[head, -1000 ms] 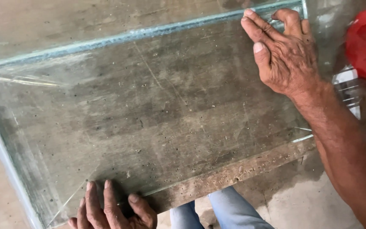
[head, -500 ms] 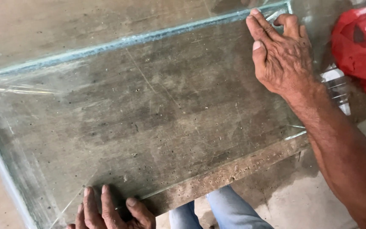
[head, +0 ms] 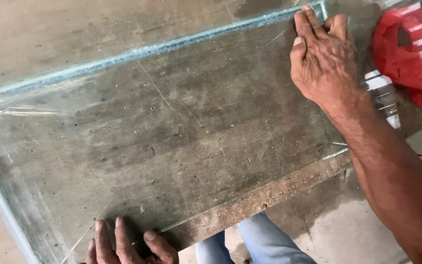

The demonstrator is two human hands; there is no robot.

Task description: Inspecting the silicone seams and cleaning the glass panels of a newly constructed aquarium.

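Glass pane (head: pixel 162 142) lay flat on worn wooden counter (head: pixel 260 198), filling most of frame, long axis running lower left to upper right. Left hand (head: pixel 128 244), bottom centre-left, pressed fingers spread on near edge, grip open, nothing clamped. Pane had shifted slightly against frame over last second; both hands kept same holds, so sheet stayed steadied. Right hand (head: pixel 323 58), upper right, lay flat on far corner, fingers together, thumb apart. Red plastic bag (head: pixel 406 58) at right edge.

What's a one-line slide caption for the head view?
Two bare hands, left hand at the near edge and right hand at the far corner, press on a glass sheet.
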